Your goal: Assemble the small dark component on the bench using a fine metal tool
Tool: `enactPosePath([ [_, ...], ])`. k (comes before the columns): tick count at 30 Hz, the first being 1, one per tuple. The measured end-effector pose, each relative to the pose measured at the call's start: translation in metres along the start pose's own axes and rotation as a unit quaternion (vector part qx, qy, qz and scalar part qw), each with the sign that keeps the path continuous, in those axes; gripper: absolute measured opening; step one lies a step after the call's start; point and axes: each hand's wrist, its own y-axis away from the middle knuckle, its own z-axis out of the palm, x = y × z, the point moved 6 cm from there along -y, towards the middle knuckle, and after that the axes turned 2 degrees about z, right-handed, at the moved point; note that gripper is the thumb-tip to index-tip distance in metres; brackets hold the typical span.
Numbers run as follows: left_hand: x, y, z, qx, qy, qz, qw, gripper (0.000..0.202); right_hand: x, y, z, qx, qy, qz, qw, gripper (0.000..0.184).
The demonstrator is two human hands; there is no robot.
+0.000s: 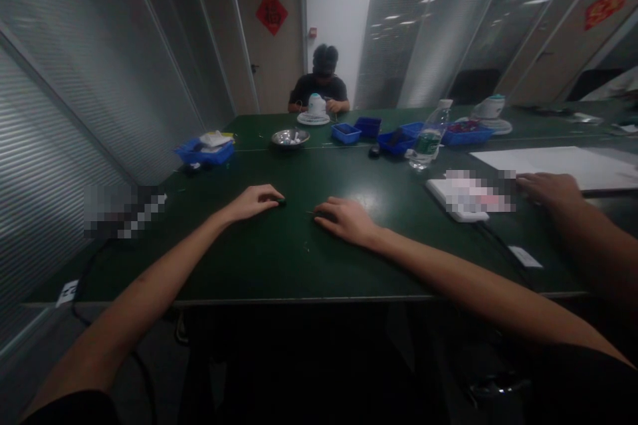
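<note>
My left hand (253, 203) rests low over the green table (299, 259), its fingers closed on a small dark object (282, 202) at the fingertips. The object's kind is too small to make out. To the right, my right hand (346, 219) is pinched close to the tabletop. A thin, pale sliver (310, 212) pokes out from its fingertips, and the rest of it is hidden by the fingers. The two hands are apart, with a strip of tabletop between them.
Beyond my hands stand a metal bowl (290, 139) with white pieces, a blue tray (204, 151), several blue bins (346, 133) and a water bottle (429, 136). At right, another person's hand (551, 187) lies near a white board (563, 163). Someone sits opposite behind a white fan (315, 109).
</note>
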Motion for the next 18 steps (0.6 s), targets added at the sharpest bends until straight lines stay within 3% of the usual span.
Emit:
enactPosePath([
  [3, 0.027, -0.006, 0.02, -0.015, 0.023, 0.047, 0.999, 0.032, -0.001, 0.0, 0.0, 0.001, -0.001, -0.001, 1.0, 0.036],
  [6, 0.041, -0.008, 0.031, -0.022, 0.046, 0.066, 0.997, 0.03, 0.0, 0.0, 0.001, -0.002, 0.001, 0.003, 1.0, 0.035],
  [18, 0.06, -0.01, 0.046, -0.039, 0.078, 0.085, 0.993, 0.029, -0.003, 0.0, 0.001, -0.004, -0.003, -0.018, 1.0, 0.036],
])
